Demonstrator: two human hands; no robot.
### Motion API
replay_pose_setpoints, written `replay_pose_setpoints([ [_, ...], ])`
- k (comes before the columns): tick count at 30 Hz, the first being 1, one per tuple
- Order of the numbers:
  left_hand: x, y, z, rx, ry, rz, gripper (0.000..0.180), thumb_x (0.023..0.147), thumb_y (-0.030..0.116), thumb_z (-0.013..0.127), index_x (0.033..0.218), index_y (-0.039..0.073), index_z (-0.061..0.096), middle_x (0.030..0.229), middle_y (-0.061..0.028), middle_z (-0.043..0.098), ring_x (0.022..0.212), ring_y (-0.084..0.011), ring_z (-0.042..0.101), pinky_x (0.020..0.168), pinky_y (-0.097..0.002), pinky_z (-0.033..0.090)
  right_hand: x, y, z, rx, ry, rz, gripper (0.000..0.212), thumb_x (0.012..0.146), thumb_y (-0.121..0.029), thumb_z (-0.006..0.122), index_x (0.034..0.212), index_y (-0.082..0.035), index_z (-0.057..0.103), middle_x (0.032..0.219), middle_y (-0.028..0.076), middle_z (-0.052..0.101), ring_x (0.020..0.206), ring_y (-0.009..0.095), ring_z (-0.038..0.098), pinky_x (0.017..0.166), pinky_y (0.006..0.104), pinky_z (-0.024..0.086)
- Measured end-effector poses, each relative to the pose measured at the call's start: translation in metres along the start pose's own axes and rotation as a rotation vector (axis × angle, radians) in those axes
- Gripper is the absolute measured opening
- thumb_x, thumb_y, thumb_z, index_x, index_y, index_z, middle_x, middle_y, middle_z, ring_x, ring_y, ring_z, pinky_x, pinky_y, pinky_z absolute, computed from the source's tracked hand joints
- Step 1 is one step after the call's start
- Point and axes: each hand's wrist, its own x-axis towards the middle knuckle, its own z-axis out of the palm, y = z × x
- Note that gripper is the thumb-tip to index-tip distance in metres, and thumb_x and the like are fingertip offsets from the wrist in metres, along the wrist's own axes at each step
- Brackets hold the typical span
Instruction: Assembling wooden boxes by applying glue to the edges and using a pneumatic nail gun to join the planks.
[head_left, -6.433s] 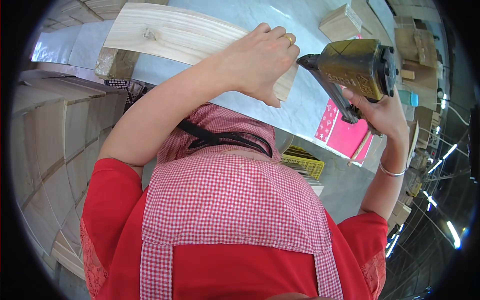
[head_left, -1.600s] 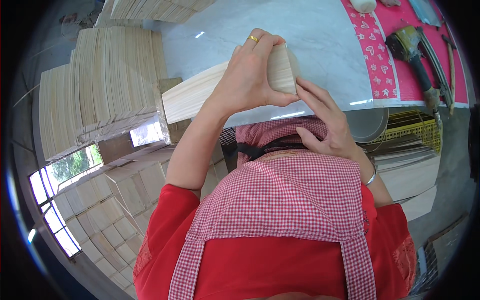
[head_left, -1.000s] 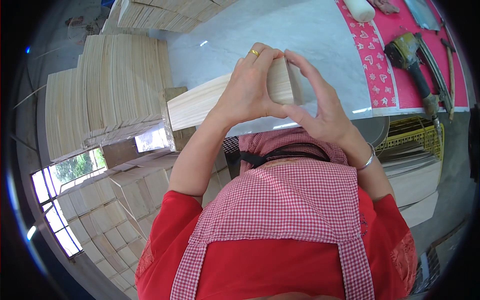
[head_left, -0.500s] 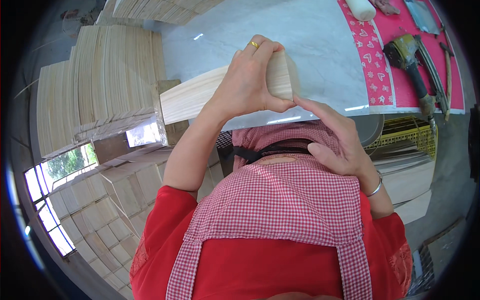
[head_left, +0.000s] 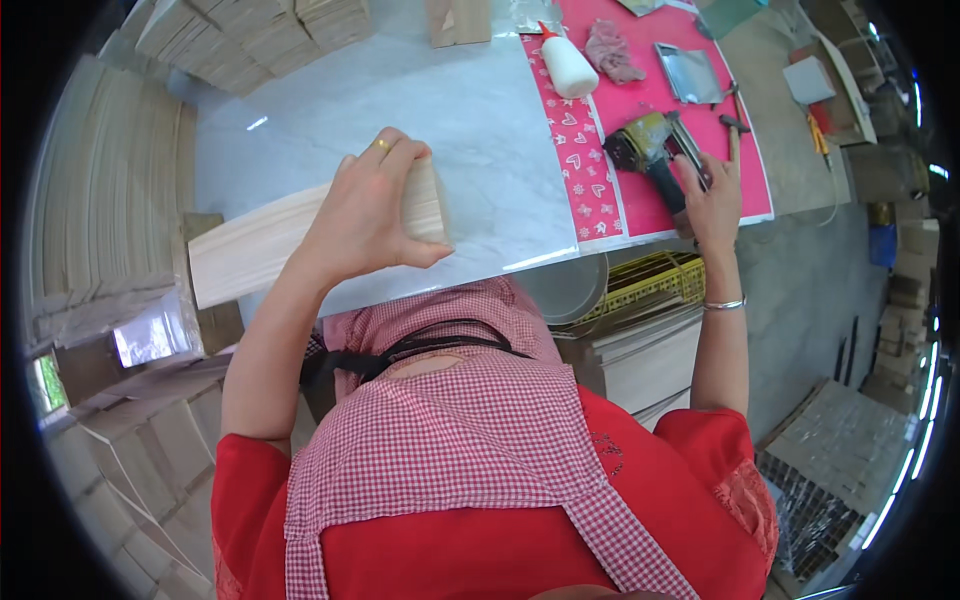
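My left hand (head_left: 365,215) wraps over the right end of a long pale wooden piece (head_left: 265,235), thumb on the near corner and fingers on the far side. The wooden piece lies slantwise on the pale marbled tabletop (head_left: 500,130). Over the pink mat, my right hand (head_left: 712,210) has its fingers spread beside a black and yellow-green nail gun (head_left: 645,150). Its fingertips are close to the gun's magazine and to the handle of a hammer (head_left: 735,140); whether they touch is unclear.
A white glue bottle with a red tip (head_left: 570,68), a crumpled cloth (head_left: 612,52) and a clear packet (head_left: 690,72) lie on the pink mat (head_left: 640,95). Stacked boards (head_left: 100,190) line the left. Below the table's edge sits a yellow crate (head_left: 655,280).
My right hand has left the near corner of the wooden piece and moved right to the nail gun. My left hand keeps its hold. The view has turned rightward.
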Motion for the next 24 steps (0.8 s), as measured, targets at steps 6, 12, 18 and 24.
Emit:
replay_pose_setpoints([
  [6, 0.004, -0.007, 0.010, 0.029, 0.101, 0.055, 0.080, 0.053, 0.039, 0.085, 0.116, -0.001, 0.056, 0.113, -0.0156, 0.057, 0.106, -0.0333, 0.058, 0.087, -0.0431, 0.045, -0.002, 0.013, 0.014, -0.124, -0.246, -0.177, 0.060, 0.079, -0.032, 0.078, 0.124, 0.003, 0.059, 0.107, 0.025, 0.067, 0.101, 0.039, 0.064, 0.087, 0.0454, 0.050],
  [12, 0.006, -0.012, 0.017, 0.038, 0.071, 0.078, 0.081, 0.056, 0.039, 0.086, 0.119, -0.001, 0.055, 0.115, -0.0154, 0.057, 0.104, -0.0323, 0.059, 0.088, -0.0414, 0.045, 0.023, 0.019, 0.030, -0.117, -0.410, 0.003, 0.053, 0.075, -0.022, 0.073, 0.119, 0.005, 0.061, 0.094, 0.027, 0.069, 0.089, 0.041, 0.068, 0.080, 0.0462, 0.053],
  [18, 0.001, -0.014, 0.013, 0.049, 0.068, 0.072, 0.083, 0.056, 0.039, 0.088, 0.120, -0.002, 0.055, 0.116, -0.0148, 0.057, 0.104, -0.0307, 0.059, 0.087, -0.0403, 0.044, 0.050, -0.065, -0.040, -0.081, -0.644, 0.022, 0.031, 0.078, -0.016, 0.069, 0.101, 0.005, 0.066, 0.076, 0.016, 0.069, 0.067, 0.029, 0.069, 0.064, 0.0397, 0.054],
  [24, -0.001, -0.013, 0.013, 0.101, 0.041, 0.081, 0.083, 0.055, 0.035, 0.090, 0.120, -0.002, 0.055, 0.118, -0.0155, 0.056, 0.106, -0.0299, 0.059, 0.088, -0.0413, 0.044, 0.014, -0.168, -0.113, 0.178, -0.753, -0.165, 0.019, 0.080, -0.007, 0.071, 0.095, 0.003, 0.066, 0.078, 0.009, 0.070, 0.067, 0.014, 0.064, 0.063, 0.0316, 0.053],
])
